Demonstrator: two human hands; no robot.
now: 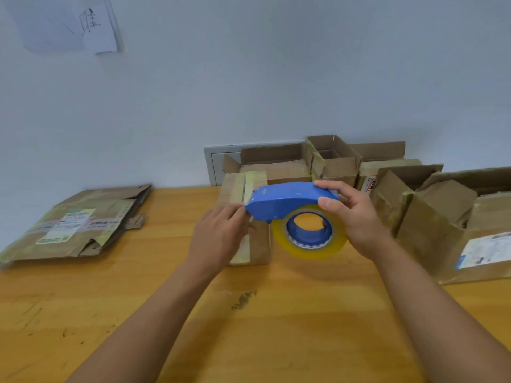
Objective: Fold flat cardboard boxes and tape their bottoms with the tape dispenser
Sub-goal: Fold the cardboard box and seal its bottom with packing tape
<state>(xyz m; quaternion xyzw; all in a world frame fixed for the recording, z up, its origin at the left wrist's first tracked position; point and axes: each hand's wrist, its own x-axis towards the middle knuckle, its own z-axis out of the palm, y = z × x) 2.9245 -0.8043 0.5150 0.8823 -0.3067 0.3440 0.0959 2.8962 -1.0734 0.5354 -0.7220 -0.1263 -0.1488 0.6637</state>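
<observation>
From the head camera, a blue tape dispenser [287, 199] is held up in the air above a wooden table [276, 327]. It has a long curved blue top and a big roll of clear yellowish tape [309, 246] hanging under it. The roll sits on a round blue hub with a hole in the middle.

The right hand [356, 219] holds the back end of the dispenser. Its thumb is curled on the near side and its fingers wrap over the top. The left hand [221, 233] is at the front tip of the dispenser. Its fingers are bent and pressed together at the tip, but it is too blurry to tell if they pinch the tape end.

Right behind the hands is a small folded cardboard box [246, 194] standing on the table. It is brown and wrinkled, with a strip of yellowish tape running down its middle seam.

On the left side of the table lies a pile of flat cardboard boxes [77, 225]. They are brown with old tape and white and green labels.

At the back and the right are more folded boxes [331, 161] with open flaps, close together by the white wall [249, 78]. The nearest one [453, 230] has a white label. A sheet of paper [69, 23] hangs on the wall at the top left.
</observation>
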